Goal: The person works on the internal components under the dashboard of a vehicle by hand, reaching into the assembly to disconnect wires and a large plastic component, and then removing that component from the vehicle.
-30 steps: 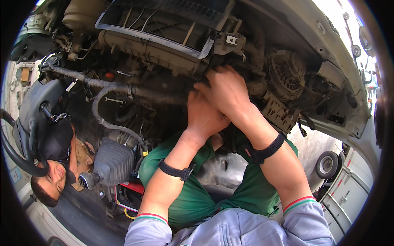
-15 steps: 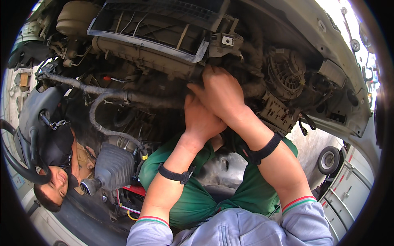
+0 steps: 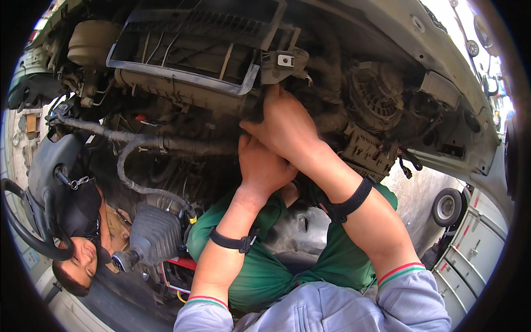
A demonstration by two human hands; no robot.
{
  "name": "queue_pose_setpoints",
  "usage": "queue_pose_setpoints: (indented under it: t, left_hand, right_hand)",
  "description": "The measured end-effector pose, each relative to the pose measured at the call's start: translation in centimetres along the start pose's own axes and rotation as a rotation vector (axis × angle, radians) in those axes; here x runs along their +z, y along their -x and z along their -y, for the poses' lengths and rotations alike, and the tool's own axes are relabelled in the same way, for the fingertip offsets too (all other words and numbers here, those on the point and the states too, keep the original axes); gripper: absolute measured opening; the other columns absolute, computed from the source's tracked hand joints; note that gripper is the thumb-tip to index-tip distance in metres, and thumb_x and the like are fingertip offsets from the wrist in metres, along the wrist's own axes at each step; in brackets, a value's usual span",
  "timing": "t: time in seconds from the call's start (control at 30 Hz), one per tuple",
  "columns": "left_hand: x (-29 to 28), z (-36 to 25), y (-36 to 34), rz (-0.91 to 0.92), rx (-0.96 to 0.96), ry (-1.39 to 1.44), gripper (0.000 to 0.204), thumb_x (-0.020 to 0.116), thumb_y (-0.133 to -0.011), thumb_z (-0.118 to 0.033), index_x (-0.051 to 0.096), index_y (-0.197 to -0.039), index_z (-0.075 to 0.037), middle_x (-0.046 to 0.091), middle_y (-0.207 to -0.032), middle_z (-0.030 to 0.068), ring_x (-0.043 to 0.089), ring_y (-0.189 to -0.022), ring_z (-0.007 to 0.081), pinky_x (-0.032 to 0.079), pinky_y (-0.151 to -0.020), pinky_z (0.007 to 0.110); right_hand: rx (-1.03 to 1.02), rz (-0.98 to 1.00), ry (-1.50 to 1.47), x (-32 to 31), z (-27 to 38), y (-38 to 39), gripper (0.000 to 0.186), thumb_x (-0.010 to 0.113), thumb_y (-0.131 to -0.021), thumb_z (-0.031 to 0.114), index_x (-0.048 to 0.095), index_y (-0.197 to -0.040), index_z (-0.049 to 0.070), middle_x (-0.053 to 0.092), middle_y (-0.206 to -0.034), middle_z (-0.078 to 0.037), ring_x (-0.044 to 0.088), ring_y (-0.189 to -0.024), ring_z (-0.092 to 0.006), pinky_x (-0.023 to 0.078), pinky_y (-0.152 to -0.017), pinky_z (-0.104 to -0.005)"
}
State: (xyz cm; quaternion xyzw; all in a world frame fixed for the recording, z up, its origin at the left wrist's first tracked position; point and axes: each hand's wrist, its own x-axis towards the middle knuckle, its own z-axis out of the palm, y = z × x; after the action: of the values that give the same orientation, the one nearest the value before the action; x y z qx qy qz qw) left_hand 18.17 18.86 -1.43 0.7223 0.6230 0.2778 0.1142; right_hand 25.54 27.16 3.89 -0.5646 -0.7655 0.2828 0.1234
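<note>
My right hand [image 3: 290,122] reaches up under the lower right corner of a dusty heater housing [image 3: 182,86], beside a small metal bracket [image 3: 285,61]. Its thumb points left and its other fingers curl in behind, with their tips out of sight. Just below and partly behind it, my left hand [image 3: 265,166] is closed, its fingertips turned upward. Both hands touch or nearly touch each other. Whatever they grip is hidden by the hands and by shadow. A grey taped wiring harness [image 3: 193,145] runs in from the left toward my left hand.
A blower fan [image 3: 379,97] and a ribbed module [image 3: 362,149] sit to the right. On the left are a steering wheel [image 3: 16,221], a gear lever boot [image 3: 155,227] and another person [image 3: 80,216] close to the cab. A loose connector [image 3: 408,169] hangs at the right.
The view has shifted slightly, so the dashboard parts and both hands appear a little further left. My hands keep nearly the same pose under the housing. The other person's head sits a bit lower.
</note>
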Motion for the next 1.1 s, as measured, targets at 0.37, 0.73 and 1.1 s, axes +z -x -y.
queue_pose_setpoints:
  t: [0.37, 0.73, 1.1]
  left_hand:
    - [-0.2, -0.1, 0.0, -0.003, 0.010, 0.005, 0.032, 0.070, -0.076, -0.033, 0.069, -0.097, -0.009, 0.069, -0.086, 0.0097, 0.064, -0.081, 0.0313, 0.041, -0.073, 0.043]
    - [0.1, -0.1, 0.2, -0.020, -0.009, -0.014, 0.027, 0.067, -0.067, -0.024, 0.058, -0.082, -0.005, 0.061, -0.076, 0.0121, 0.058, -0.075, 0.0314, 0.040, -0.068, 0.044]
    - [-0.8, -0.4, -0.1, 0.016, -0.001, 0.022, 0.031, 0.069, -0.071, -0.028, 0.066, -0.091, -0.004, 0.066, -0.085, 0.0142, 0.061, -0.086, 0.0346, 0.040, -0.075, 0.044]
  right_hand:
    - [0.115, 0.204, -0.393, -1.3, -0.8, -0.8, 0.054, 0.076, -0.078, 0.018, 0.055, -0.117, -0.012, 0.068, -0.104, -0.029, 0.069, -0.095, -0.0394, 0.055, -0.081, -0.0445]
    - [0.688, 0.425, -1.474, -3.2, -0.6, -1.6, 0.036, 0.067, -0.090, 0.019, 0.063, -0.120, -0.002, 0.061, -0.117, -0.016, 0.056, -0.110, -0.0263, 0.044, -0.101, -0.0407]
    - [0.763, 0.252, -1.732, 0.4, 0.2, -1.3, 0.038, 0.064, -0.093, 0.023, 0.058, -0.124, 0.000, 0.054, -0.126, -0.018, 0.052, -0.116, -0.0305, 0.041, -0.108, -0.0445]
